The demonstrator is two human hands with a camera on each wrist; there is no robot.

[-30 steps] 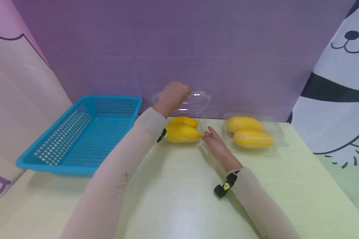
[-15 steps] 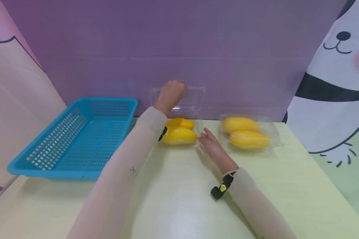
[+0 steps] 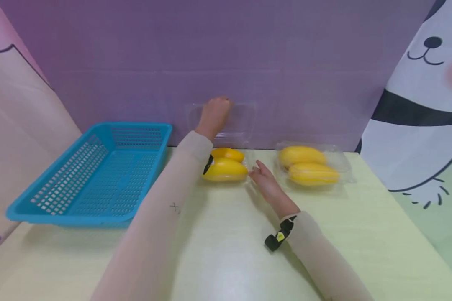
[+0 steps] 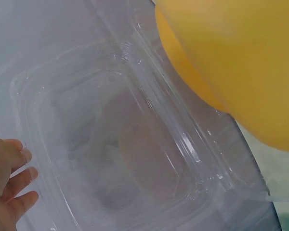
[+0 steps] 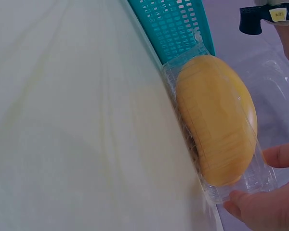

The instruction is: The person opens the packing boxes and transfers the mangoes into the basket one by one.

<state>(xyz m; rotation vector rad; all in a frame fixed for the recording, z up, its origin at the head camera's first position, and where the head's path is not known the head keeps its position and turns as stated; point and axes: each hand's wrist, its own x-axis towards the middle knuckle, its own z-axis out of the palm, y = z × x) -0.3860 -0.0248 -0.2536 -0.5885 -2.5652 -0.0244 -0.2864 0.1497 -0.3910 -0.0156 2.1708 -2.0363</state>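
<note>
Against the back wall stands a clear plastic clamshell container (image 5: 262, 179) with its lid (image 3: 242, 119) swung up. Inside its base lie two yellow mangoes (image 3: 226, 169), one behind the other. My left hand (image 3: 215, 115) reaches over the fruit and holds the lid's upper edge, with curled fingertips (image 4: 25, 178) at the rim in the left wrist view. At the base's right end, my right hand (image 3: 267, 184) grips the corner between thumb and finger, as the right wrist view shows. The left forearm hides part of the container's left side.
To the left sits a blue perforated basket (image 3: 88, 219). A second clear container (image 3: 344, 163) with two yellow fruits (image 3: 310, 173) lies to the right on the pale table (image 3: 226, 251). A purple wall covering (image 3: 305, 83) rises right behind the containers.
The lid has tipped further back toward the wall, and my left hand has gone up and back with it. My right hand stays at the base's end. The head view has shifted slightly.
</note>
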